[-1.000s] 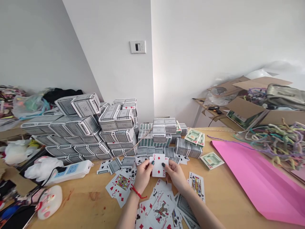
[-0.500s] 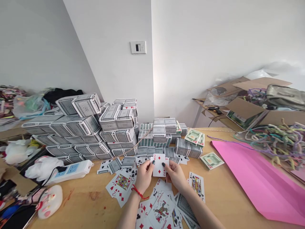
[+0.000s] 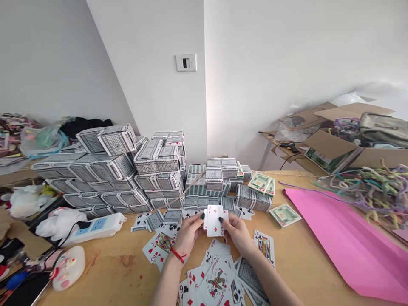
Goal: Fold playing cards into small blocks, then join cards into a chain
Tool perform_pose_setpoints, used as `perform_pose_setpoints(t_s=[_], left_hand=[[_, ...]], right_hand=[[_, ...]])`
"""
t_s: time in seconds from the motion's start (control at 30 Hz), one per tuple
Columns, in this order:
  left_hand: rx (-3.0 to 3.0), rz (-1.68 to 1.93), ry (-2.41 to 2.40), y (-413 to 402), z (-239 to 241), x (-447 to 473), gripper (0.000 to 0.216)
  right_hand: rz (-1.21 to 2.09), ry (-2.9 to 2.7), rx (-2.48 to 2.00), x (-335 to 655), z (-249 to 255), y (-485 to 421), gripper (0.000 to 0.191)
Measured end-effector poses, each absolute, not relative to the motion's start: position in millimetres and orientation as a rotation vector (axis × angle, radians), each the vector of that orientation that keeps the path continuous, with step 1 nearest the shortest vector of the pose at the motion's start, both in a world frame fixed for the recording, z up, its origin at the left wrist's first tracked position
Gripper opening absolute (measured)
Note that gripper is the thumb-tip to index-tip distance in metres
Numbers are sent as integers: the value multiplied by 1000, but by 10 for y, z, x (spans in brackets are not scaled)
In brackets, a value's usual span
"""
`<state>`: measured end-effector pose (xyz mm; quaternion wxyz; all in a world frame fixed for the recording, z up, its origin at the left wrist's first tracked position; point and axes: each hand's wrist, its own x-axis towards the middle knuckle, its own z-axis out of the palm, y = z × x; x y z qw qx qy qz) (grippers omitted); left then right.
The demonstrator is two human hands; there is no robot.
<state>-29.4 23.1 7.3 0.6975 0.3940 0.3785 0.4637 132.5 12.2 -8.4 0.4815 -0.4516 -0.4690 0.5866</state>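
Upright above the loose cards, a two of diamonds (image 3: 215,229) faces me, with an ace lying crosswise behind it and showing at both sides. My right hand (image 3: 238,234) is closed on these playing cards, its dark-nailed thumb pressed on the front of the two. At the left edge my left hand (image 3: 188,234), a red string at its wrist, pinches the ace's protruding end between thumb and fingers. Below lie scattered face-up cards, among them a joker (image 3: 216,281), a jack of clubs (image 3: 264,248) and a fan of cards (image 3: 161,244) left of my wrist. Some lie face down.
Folded card boxes (image 3: 108,168) are stacked high at the back left. Green-and-white packs (image 3: 284,215) lie at the right, beside a pink sheet (image 3: 344,242). A power strip (image 3: 98,227) and a white plush-like item (image 3: 68,267) occupy the left. Fuzzy stems (image 3: 366,191) pile up far right.
My left thumb has moved left off the two of diamonds onto the ace's edge. The two has shifted slightly right with my right hand, uncovering more of the ace.
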Motion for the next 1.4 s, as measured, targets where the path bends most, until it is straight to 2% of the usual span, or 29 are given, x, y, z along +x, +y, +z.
perform_pose_setpoints(t_s=[0.37,1.07,1.4], left_hand=[[993,930,813,214,104,-294,31],[970,1027,996,230,9,-176,39],[982,1136,1134,246,-106,-153,27]], right_hand=[[1421,-1209,-1138,1344,-72,107,38],[1356,-1285,-1202,1338,-220,120,31],[1339,-1299,-1226,1350,-242,133,30]])
